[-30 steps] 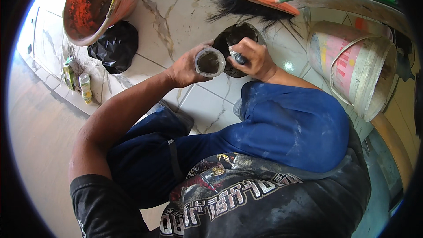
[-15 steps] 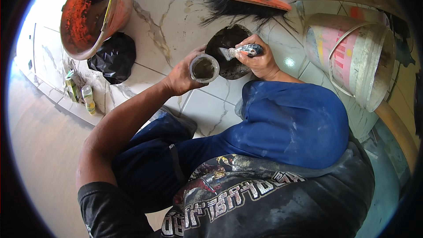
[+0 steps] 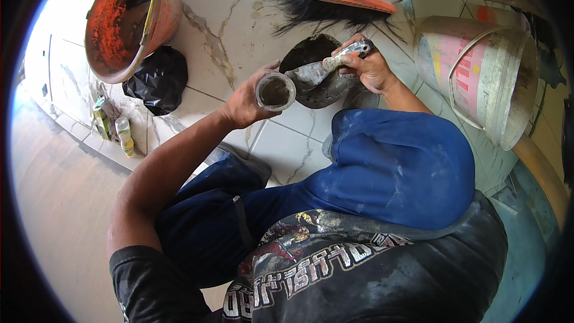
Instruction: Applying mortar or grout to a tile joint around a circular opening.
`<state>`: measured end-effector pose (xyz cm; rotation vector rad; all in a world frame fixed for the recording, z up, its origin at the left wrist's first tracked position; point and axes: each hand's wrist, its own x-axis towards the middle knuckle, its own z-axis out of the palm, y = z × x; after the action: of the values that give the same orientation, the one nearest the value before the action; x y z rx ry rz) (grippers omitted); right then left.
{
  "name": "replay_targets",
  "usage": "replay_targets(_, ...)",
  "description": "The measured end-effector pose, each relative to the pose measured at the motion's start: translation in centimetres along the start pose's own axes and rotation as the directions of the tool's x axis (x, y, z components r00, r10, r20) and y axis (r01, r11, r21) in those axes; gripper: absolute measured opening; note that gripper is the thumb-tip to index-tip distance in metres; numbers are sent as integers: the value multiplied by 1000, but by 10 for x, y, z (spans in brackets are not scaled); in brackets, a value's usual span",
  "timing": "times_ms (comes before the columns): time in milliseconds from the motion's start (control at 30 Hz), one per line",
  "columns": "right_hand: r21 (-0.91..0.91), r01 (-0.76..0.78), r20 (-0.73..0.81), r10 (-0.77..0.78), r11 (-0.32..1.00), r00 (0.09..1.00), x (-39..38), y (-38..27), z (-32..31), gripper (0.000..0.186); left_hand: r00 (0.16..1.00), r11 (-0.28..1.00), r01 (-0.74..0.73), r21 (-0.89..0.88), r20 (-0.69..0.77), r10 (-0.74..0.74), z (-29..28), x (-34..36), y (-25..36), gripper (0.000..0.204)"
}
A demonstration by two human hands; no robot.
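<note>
My left hand (image 3: pixel 244 101) is closed round a clear plastic cup (image 3: pixel 260 91) with grey paste inside, its mouth facing up. My right hand (image 3: pixel 372 72) grips the handle of a trowel (image 3: pixel 312 74), whose blade is smeared grey. The blade lies over a dark round bowl (image 3: pixel 306 52), its tip close to the cup's rim. Grey residue coats the bowl's inside, and the trowel hides part of it. Next to my right wrist, a clear rounded container (image 3: pixel 362 100) partly shows beside my blue-trousered knee.
An orange-stained bucket (image 3: pixel 164 36) stands tilted at the far left, beside a black plastic bag (image 3: pixel 156 81). Closer in are a small bottle (image 3: pixel 124 136) and a green packet (image 3: pixel 101 121). A broom (image 3: pixel 353 1) lies beyond the bowl. To the right, a pale bucket (image 3: pixel 472 78) rests on its side.
My right hand has moved up and slightly right, turning the trowel so its blade now lies across the bowl towards the cup. My left hand with the cup has barely moved.
</note>
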<state>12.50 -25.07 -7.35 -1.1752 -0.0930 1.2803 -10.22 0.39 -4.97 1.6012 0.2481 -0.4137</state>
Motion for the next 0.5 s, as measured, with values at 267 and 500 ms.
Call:
replay_targets(267,29,70,0,-70,997,998,-24,-28,-23,33,993,997,-52,65,-98,58,-16,-4,11,68)
replay_targets(500,-42,381,49,-379,923,924,-59,-90,2,40,994,999,-5,-41,-110,0,-14,25,48,70)
